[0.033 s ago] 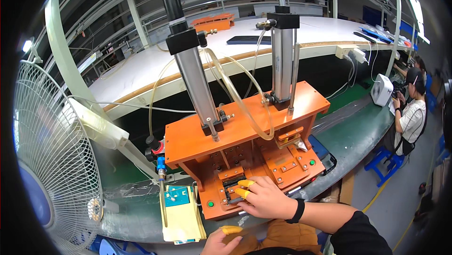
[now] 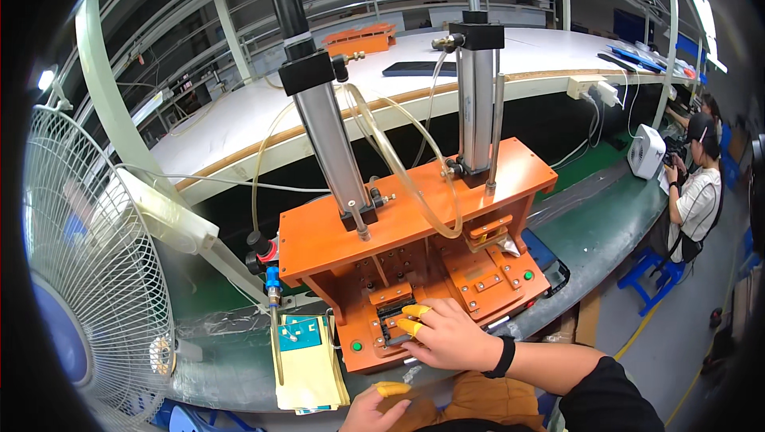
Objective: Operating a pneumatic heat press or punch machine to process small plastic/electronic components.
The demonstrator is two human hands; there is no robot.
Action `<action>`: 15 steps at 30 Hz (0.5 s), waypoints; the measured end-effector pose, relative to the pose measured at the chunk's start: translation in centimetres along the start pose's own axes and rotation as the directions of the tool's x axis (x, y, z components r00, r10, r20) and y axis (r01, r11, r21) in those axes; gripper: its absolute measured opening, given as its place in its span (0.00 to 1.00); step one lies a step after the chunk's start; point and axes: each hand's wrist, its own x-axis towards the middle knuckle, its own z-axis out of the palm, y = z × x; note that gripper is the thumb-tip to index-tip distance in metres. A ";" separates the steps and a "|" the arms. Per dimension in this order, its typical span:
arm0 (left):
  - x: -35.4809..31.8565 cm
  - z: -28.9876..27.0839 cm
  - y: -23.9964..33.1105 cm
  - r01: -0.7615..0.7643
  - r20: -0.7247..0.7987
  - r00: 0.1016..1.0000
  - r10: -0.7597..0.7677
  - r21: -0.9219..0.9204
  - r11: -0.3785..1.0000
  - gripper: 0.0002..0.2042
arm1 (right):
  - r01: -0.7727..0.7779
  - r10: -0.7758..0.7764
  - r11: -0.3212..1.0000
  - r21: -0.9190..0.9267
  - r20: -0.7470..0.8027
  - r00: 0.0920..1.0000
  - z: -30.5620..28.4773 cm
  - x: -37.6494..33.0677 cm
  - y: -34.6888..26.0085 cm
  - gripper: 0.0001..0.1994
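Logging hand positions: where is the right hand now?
In the head view, the right hand rests low centre on the orange press base, fingertips at its left fixture slot.

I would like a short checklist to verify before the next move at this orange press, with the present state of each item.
1. Right hand out from under the press plate: not ok, its fingers rest in the left fixture slot.
2. Left hand away from the fixture: ok, it is at the lower edge.
3. Finger cots on: ok, yellow ones on the visible fingers.
4. Part seated in the slot: cannot tell, the fingers cover it.
5. Green button untouched: ok.
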 end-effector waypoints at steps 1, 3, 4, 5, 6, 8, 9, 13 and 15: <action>0.2 -0.2 0.0 0.007 0.026 1.000 -0.007 0.013 1.000 0.14 | -0.001 0.001 1.000 0.000 -0.008 1.000 0.0 0.1 0.1 0.20; 0.6 -0.2 -0.2 0.013 0.051 0.999 -0.014 0.029 0.999 0.15 | 0.020 -0.021 1.000 -0.018 -0.015 1.000 -0.1 0.1 0.3 0.18; 0.8 -0.2 -0.5 0.005 0.026 1.000 -0.007 0.080 0.997 0.13 | 0.019 -0.020 1.000 -0.017 -0.021 1.000 -0.1 0.1 0.4 0.18; 1.0 -0.2 -0.9 -0.001 0.003 1.000 0.001 0.131 0.991 0.11 | 0.026 -0.025 1.000 -0.018 0.030 0.999 -0.1 0.0 0.5 0.17; 1.2 -0.4 -1.1 0.025 -0.008 1.000 -0.024 0.135 0.990 0.13 | 0.031 -0.030 0.999 -0.018 0.080 0.996 -0.1 0.0 0.6 0.15; 1.6 -0.5 -1.1 0.034 -0.016 0.999 -0.032 0.112 0.993 0.13 | 0.062 -0.061 0.998 -0.017 0.085 0.995 -0.2 0.0 1.0 0.13; 1.9 -0.5 -1.1 0.044 -0.029 0.999 -0.042 0.084 0.995 0.13 | 0.096 -0.094 0.995 -0.017 0.096 0.991 -0.4 0.0 1.2 0.12; 3.0 -1.3 -1.6 0.067 -0.072 0.995 -0.063 0.058 0.996 0.13 | 0.161 -0.160 0.986 -0.047 0.008 0.987 -1.9 0.3 1.9 0.11; 4.4 -2.5 -3.2 0.028 -0.103 0.994 -0.025 0.024 0.999 0.12 | 0.159 -0.135 0.986 0.054 -0.301 0.944 -4.4 0.6 2.1 0.11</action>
